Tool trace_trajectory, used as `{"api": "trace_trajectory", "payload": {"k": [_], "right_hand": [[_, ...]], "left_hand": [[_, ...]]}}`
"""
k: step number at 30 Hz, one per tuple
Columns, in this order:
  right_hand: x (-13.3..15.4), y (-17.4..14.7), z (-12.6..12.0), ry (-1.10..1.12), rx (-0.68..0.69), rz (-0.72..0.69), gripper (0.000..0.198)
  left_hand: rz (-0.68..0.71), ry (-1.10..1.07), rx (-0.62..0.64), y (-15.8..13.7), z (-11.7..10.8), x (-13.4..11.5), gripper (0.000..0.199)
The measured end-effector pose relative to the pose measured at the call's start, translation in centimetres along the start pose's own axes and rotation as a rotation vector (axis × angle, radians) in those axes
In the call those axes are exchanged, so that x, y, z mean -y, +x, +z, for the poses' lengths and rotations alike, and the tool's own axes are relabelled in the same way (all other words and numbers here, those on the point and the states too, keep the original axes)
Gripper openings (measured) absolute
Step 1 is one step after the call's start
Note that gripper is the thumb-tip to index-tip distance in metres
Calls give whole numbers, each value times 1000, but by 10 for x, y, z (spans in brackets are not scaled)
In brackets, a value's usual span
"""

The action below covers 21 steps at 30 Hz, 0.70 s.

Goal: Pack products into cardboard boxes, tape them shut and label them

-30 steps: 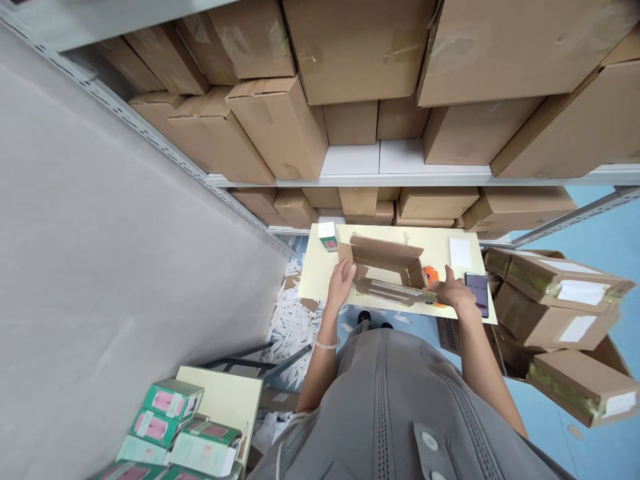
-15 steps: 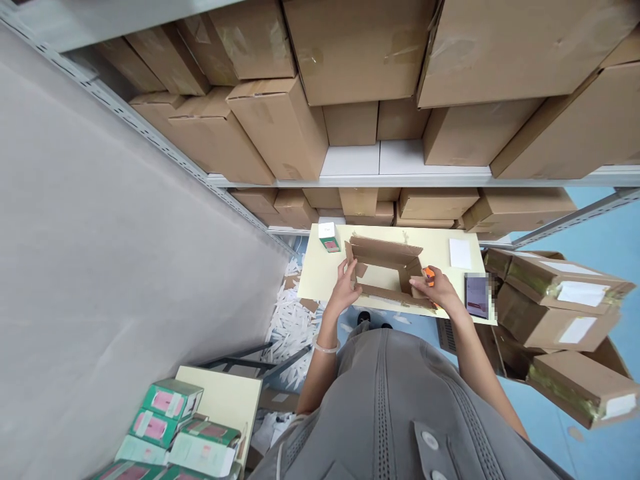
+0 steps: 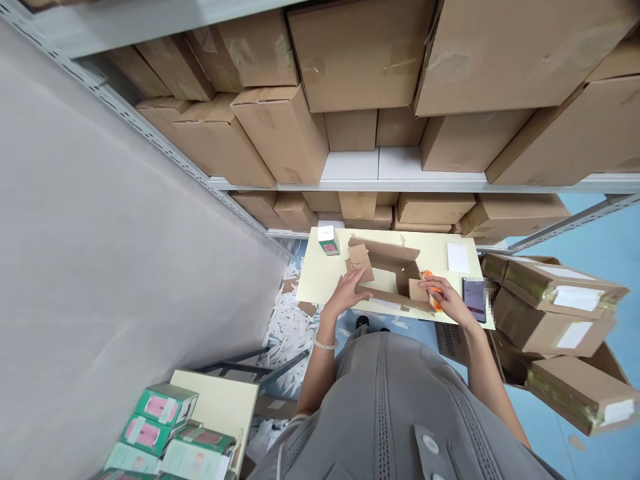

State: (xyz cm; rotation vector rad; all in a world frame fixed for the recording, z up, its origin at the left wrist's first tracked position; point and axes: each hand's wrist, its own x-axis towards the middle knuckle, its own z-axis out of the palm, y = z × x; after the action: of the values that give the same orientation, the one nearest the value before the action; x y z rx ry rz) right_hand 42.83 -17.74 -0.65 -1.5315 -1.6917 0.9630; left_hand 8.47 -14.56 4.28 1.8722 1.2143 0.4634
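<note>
An opened cardboard box (image 3: 390,255) is being steadied on the cream bench (image 3: 315,283), close to its near edge and roughly midway along it. Its near left corner is being touched by the left hand (image 3: 346,293), whose fingers are being held spread, the thumb being laid along the near wall and the others being pointed toward the left flap (image 3: 361,261). The right flap (image 3: 417,290) is being reached over by the right hand (image 3: 450,304), its fingers being stretched out toward the box; whether anything is being pinched cannot be told. An orange item (image 3: 437,305) is being partly covered by that same hand, just beside the box.

To the right, a phone (image 3: 474,299) and a white sheet (image 3: 457,257) are being carried by the bench, while a small green-and-white box (image 3: 329,241) is being kept near its far left corner. Beyond, brown cartons (image 3: 280,130) are being held on the shelves (image 3: 350,167). More parcels (image 3: 545,310) are being stacked at the right. Paper strips (image 3: 287,327) are being left strewn on the floor at the left, and green boxes (image 3: 155,417) are being borne by a second bench (image 3: 225,395).
</note>
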Motion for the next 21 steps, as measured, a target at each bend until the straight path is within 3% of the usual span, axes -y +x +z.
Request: {"api": "trace_trajectory", "payload": {"k": [4,12,16,21], "right_hand": [[5,-4,-2,-10,43,59,40],[26,1,15,-166,113,146,36],[31,2,24,-179,88,219,44],[41,3,12,-9,-26,176,47]], "left_hand": [[10,27,41,1,-1,6,96],[57,76,69,-4,3,6,63],[42,42,0,-6,8,7,17],[81,-191,-209,4,12,11,19]]}}
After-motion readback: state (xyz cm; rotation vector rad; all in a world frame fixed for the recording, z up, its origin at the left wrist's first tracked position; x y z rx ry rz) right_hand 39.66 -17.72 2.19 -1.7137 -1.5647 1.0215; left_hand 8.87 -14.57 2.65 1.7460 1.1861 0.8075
